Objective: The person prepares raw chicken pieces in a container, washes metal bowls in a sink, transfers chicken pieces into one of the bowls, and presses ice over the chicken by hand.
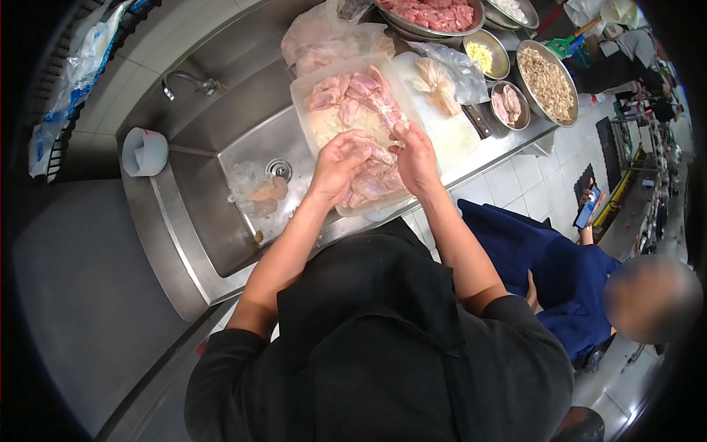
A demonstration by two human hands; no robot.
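Observation:
A translucent plastic tub [300, 103] rests over the sink's right side, with raw chicken pieces [361, 96] spread in it. Above the tub's near half, both my hands grip one raw chicken piece [379, 151] that looks wet and coated. My left hand [339, 163] has its fingers curled round the piece's left end. With thumb and fingers pinched, my right hand [418, 158] holds the other end. More chicken [374, 186] lies in the tub just below my hands.
Right of the tub, a cutting board [453, 136] carries a knife [477, 121] and a chicken carcass [437, 86]. Bowls of minced meat [546, 81], garlic-like bits [480, 56] and red meat [431, 13] stand beyond. A plastic bag lies in the sink [199, 199]. A person in blue [545, 258] stands at right, holding a phone [588, 206].

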